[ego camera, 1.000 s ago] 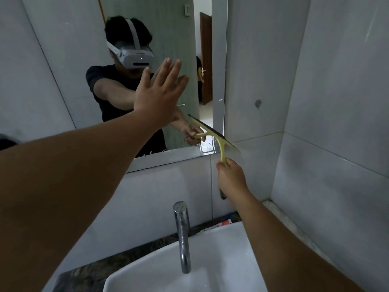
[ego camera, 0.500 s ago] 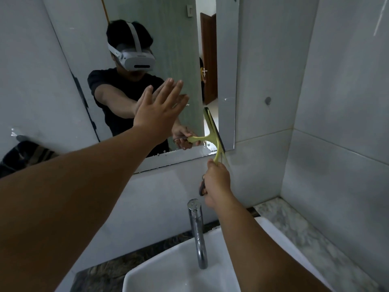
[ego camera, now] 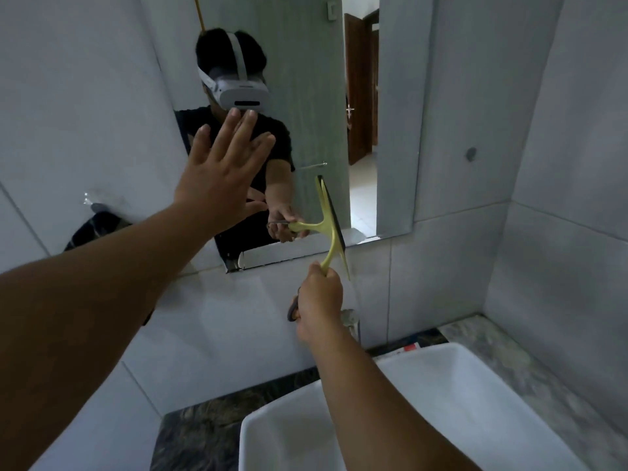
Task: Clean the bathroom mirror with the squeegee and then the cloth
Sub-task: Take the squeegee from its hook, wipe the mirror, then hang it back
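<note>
My left hand (ego camera: 221, 178) is raised flat against the mirror (ego camera: 306, 96), fingers straight and slightly spread, holding nothing. My right hand (ego camera: 317, 305) is wrapped around the handle of the yellow squeegee (ego camera: 331, 220), whose dark blade stands nearly upright across the mirror's bottom edge, near its lower right corner. Below, the white basin (ego camera: 458, 385) sits on the dark marbled counter (ego camera: 200, 423). I see no cloth.
</note>
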